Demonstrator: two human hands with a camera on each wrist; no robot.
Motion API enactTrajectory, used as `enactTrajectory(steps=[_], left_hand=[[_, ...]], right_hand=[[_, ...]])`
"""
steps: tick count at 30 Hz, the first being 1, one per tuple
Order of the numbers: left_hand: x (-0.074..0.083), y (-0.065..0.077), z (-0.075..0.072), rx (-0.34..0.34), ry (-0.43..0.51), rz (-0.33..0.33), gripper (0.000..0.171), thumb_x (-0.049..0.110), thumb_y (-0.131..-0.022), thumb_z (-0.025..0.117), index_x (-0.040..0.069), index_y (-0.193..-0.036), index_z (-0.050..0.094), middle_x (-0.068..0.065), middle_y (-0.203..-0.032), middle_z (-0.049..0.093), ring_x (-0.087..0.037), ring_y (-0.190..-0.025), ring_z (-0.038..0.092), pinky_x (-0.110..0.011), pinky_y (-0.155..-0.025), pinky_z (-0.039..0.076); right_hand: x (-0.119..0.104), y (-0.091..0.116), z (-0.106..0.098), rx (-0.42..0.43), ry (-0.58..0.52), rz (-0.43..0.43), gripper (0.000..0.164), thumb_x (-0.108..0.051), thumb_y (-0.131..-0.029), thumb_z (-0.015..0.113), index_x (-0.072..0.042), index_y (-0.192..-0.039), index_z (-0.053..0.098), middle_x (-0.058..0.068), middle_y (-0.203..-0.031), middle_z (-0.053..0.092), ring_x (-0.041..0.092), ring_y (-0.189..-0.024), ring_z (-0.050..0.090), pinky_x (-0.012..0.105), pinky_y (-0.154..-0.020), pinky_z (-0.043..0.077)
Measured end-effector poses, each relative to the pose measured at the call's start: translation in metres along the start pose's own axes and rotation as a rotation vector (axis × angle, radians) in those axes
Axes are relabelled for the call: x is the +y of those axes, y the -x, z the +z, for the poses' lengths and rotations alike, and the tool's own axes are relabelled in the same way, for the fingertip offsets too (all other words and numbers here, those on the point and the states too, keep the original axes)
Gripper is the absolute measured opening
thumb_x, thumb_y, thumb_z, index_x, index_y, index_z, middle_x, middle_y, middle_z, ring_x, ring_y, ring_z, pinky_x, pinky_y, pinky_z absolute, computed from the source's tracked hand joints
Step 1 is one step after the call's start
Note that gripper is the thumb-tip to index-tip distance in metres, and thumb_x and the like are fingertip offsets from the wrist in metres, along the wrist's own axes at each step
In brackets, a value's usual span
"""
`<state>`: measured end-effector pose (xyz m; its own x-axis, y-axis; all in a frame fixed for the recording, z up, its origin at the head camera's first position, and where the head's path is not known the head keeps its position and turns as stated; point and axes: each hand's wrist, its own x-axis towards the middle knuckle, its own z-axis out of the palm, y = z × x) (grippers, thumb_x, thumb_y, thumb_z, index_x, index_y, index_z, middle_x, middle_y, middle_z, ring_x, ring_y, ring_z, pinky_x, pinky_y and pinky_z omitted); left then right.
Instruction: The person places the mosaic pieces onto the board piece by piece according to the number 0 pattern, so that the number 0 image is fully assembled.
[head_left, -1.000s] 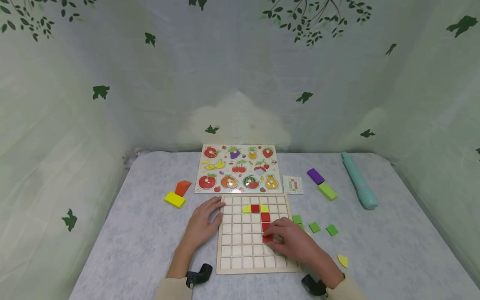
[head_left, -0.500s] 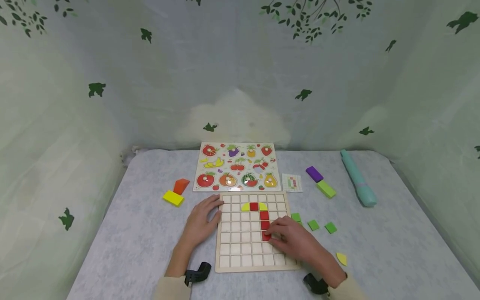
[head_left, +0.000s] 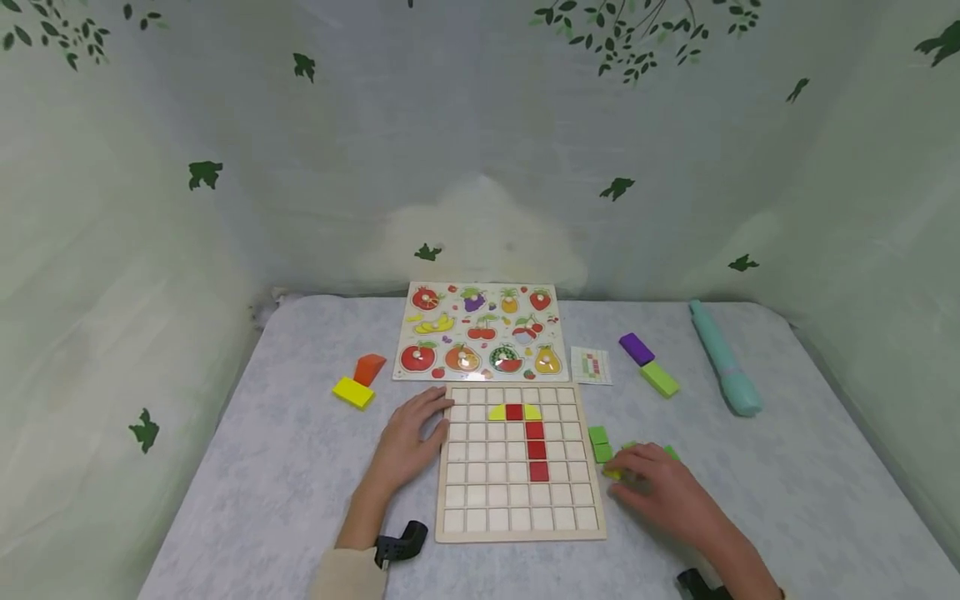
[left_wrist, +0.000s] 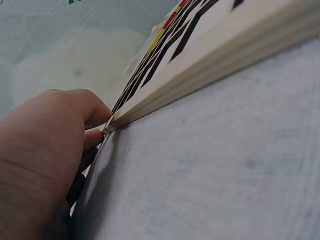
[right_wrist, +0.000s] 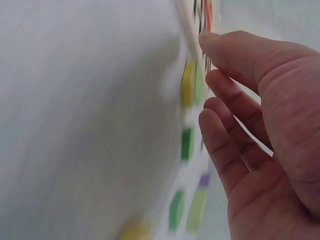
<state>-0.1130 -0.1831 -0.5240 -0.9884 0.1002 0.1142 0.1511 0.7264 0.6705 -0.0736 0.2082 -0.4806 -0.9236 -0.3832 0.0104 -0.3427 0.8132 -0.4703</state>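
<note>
A wooden grid board [head_left: 495, 508] lies flat. On it, red squares [head_left: 538, 472] run in a column below a row of one red square [head_left: 513, 412] between two yellow rounded pieces [head_left: 497, 412]. My left hand [head_left: 409, 437] touches the board's left edge with thumb and fingers extended. Just off the right edge, my right hand [head_left: 663, 492] hovers over a yellow piece [head_left: 612, 474], its fingers loosely bent. In the right wrist view, thumb and fingertips [right_wrist: 206, 117] stand apart with nothing between them. Green squares [head_left: 600, 443] lie by the board; others are partly hidden behind this hand.
A fruit puzzle board [head_left: 480, 333] and a small pattern card [head_left: 591, 365] lie behind the grid. Yellow [head_left: 353, 392] and orange [head_left: 369, 369] blocks sit left; purple [head_left: 637, 349] and light green [head_left: 659, 379] blocks sit right, before a teal cylindrical item [head_left: 725, 358].
My right hand has left the lowest red square, now lying in its cell, and moved right off the board to the yellow piece. My left hand stays at the board's edge.
</note>
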Motion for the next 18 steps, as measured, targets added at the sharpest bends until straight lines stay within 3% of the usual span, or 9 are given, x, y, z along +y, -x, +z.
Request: enactTrajectory(steps=[4,10,15,18], left_hand=[[0.001,-0.001,0.002,0.009,-0.012,0.007,0.036,0.022,-0.101,0.065,0.017,-0.136,0.067,-0.001,-0.156,0.052,-0.027,-0.147,0.044,-0.056,-0.121,0.035],[0.001,-0.002,0.003,0.022,-0.017,0.022,0.036,0.021,-0.101,0.065,0.016,-0.136,0.067,-0.002,-0.155,0.052,-0.028,-0.146,0.045,-0.057,-0.121,0.034],[0.002,-0.002,0.003,0.029,-0.018,0.034,0.036,0.02,-0.1,0.066,0.015,-0.136,0.067,-0.003,-0.155,0.053,-0.028,-0.145,0.046,-0.058,-0.12,0.035],[0.001,-0.001,0.002,0.026,-0.018,0.03,0.036,0.02,-0.1,0.066,0.015,-0.136,0.067,-0.003,-0.155,0.053,-0.027,-0.146,0.045,-0.057,-0.121,0.034]], right_hand=[[0.021,0.016,-0.011,-0.009,-0.011,0.065,0.027,-0.024,-0.082,0.087,-0.029,-0.106,0.075,-0.016,-0.104,0.067,0.001,-0.089,0.057,0.025,-0.075,0.055],[0.048,0.033,-0.023,-0.106,-0.015,0.122,0.038,-0.039,-0.078,0.089,-0.029,-0.111,0.073,-0.014,-0.109,0.065,0.001,-0.094,0.058,0.026,-0.08,0.055],[0.063,0.042,-0.033,-0.196,-0.017,0.139,0.049,-0.051,-0.072,0.089,-0.029,-0.112,0.072,-0.011,-0.115,0.063,0.003,-0.096,0.056,0.027,-0.083,0.055],[0.07,0.042,-0.036,-0.206,-0.032,0.101,0.05,-0.049,-0.073,0.089,-0.025,-0.113,0.072,-0.01,-0.114,0.062,0.0,-0.093,0.054,0.025,-0.079,0.054]])
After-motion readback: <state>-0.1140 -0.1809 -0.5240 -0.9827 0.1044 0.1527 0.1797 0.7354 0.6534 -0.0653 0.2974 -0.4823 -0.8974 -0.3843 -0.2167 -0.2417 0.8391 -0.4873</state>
